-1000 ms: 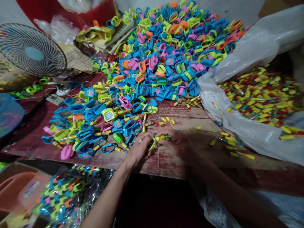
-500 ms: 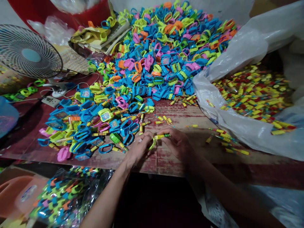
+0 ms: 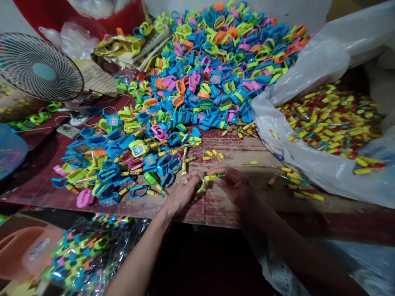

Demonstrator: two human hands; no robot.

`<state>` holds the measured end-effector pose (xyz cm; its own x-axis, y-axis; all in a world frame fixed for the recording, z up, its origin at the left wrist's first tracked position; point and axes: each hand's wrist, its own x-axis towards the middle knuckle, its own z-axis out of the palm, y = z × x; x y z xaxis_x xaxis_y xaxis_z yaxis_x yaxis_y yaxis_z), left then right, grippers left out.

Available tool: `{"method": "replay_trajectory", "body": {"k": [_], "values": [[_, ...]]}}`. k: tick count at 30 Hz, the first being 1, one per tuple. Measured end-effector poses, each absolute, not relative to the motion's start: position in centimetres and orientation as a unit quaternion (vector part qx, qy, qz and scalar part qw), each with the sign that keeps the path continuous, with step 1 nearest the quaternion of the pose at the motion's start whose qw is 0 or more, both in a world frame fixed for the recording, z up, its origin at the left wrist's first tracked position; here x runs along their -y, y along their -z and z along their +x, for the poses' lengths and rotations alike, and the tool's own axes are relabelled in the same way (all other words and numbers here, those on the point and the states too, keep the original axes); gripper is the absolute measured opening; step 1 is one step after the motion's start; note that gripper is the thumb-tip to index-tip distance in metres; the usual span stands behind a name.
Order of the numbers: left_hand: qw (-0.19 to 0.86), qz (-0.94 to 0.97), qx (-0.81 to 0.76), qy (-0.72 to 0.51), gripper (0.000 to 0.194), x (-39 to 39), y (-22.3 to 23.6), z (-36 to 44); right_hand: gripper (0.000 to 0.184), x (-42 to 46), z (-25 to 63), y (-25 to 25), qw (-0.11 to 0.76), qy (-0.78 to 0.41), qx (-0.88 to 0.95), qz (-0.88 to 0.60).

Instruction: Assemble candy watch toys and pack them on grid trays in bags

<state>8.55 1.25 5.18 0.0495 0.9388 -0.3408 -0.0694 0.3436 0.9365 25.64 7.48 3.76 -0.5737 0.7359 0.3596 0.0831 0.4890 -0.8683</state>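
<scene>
Near the table's front edge, my left hand (image 3: 184, 190) is closed on a yellow-green toy watch (image 3: 201, 186), most of it hidden by the fingers. Opposite it, my right hand (image 3: 235, 184) pinches a small yellow candy tube (image 3: 212, 177) with green pieces at one end. The tube's other end meets the watch; whether it is inside the strap cannot be made out. Left of my hands lies a spread of toy watches (image 3: 138, 149) mixed with tubes. Several loose candy tubes (image 3: 218, 154) lie just beyond my fingers.
A large heap of coloured toy watches (image 3: 216, 78) rises at the back. On the right, an open white plastic bag (image 3: 271, 119) holds many candy tubes. A fan (image 3: 45, 70) and a power strip (image 3: 68, 130) stand at left. Below the table edge is a clear bag of watches (image 3: 77, 255).
Both hands stay together over the same spot, the right fingers slightly shifted along the tube. The whole view has moved a little; the watch and tube remain held.
</scene>
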Motion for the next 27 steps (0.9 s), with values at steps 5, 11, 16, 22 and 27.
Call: {"method": "replay_trajectory", "body": {"k": [5, 11, 16, 22, 27], "values": [[0.608, 0.396, -0.546, -0.419, 0.034, -1.1, -5.0, 8.8, 0.013, -7.3, 25.8, -3.2, 0.368, -0.428, 0.787, -0.247], [0.618, 0.392, -0.524, -0.435, 0.034, -1.0, -4.3, 8.6, 0.015, -7.3, 25.6, -3.1, 0.369, -0.404, 0.803, -0.239], [0.648, 0.341, -0.511, -0.450, 0.031, -0.8, -3.4, 8.5, 0.018, -7.5, 25.7, -3.4, 0.377, -0.380, 0.819, -0.207], [0.663, 0.391, -0.496, -0.402, 0.036, -0.4, -2.5, 8.1, 0.028, -7.4, 26.9, -4.4, 0.320, -0.318, 0.875, -0.173], [0.656, 0.426, -0.481, -0.396, 0.037, -0.1, -1.5, 8.6, 0.035, -7.2, 28.1, -3.4, 0.259, -0.299, 0.905, -0.156]]}}
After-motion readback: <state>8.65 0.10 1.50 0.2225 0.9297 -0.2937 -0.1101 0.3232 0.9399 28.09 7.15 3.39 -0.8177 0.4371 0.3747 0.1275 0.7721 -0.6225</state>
